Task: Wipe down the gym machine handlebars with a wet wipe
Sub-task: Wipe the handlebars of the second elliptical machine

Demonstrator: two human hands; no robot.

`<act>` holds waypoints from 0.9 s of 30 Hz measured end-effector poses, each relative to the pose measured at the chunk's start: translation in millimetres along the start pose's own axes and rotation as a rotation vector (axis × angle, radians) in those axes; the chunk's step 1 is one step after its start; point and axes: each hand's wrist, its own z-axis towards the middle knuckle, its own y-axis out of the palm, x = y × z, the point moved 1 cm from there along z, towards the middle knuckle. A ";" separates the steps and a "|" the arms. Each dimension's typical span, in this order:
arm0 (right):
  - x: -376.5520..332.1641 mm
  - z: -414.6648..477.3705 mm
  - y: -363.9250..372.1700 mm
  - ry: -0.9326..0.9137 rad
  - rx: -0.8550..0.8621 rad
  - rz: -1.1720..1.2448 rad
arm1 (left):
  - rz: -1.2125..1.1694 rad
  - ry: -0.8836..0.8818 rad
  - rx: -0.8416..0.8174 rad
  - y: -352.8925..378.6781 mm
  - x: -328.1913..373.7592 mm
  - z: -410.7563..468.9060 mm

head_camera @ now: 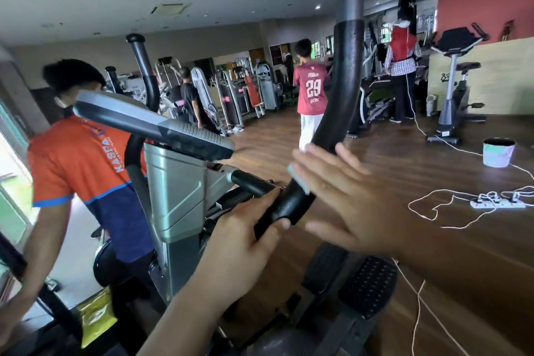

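Note:
A curved black foam handlebar (pixel 344 89) of the elliptical machine rises from the lower centre to the top of the head view. My left hand (pixel 245 237) grips its lower part, thumb over the bar. My right hand (pixel 344 193) lies flat against the bar just above, fingers spread, pressing a pale blue-white wet wipe (pixel 299 178) onto the foam. Only the wipe's edge shows past my fingers. The second handlebar (pixel 144 69) stands farther left, behind the grey console (pixel 156 127).
A person in an orange and blue shirt (pixel 83 170) stands close on the left beside the machine. Black pedals (pixel 370 286) sit below my hands. A power strip (pixel 497 203) with white cables and a small bucket (pixel 498 152) lie on the wooden floor at right. Other people and machines are farther back.

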 end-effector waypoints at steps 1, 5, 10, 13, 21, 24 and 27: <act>2.3 2.8 -1.4 0.049 -0.003 0.013 | 0.008 -0.010 0.000 -0.2 -2.1 -1.0; -29.8 -4.4 14.7 -0.056 -0.046 -0.014 | 0.005 0.012 -0.021 0.2 -5.7 -4.1; -14.7 14.4 -6.6 -0.007 -0.072 -0.038 | 0.030 -0.031 0.014 0.0 -11.7 -2.9; -28.3 13.5 -2.3 -0.096 -0.141 -0.092 | 0.008 -0.023 0.000 2.0 -10.1 -2.8; -28.4 48.3 -17.5 -0.182 -0.280 -0.171 | 0.013 -0.073 0.017 2.2 -11.3 -5.3; -18.7 48.3 -28.4 -0.165 -0.262 -0.172 | 0.014 -0.091 0.045 1.9 -13.5 -6.6; -14.4 41.4 -30.5 -0.096 -0.221 -0.159 | 0.026 -0.085 0.041 0.4 -15.5 -5.4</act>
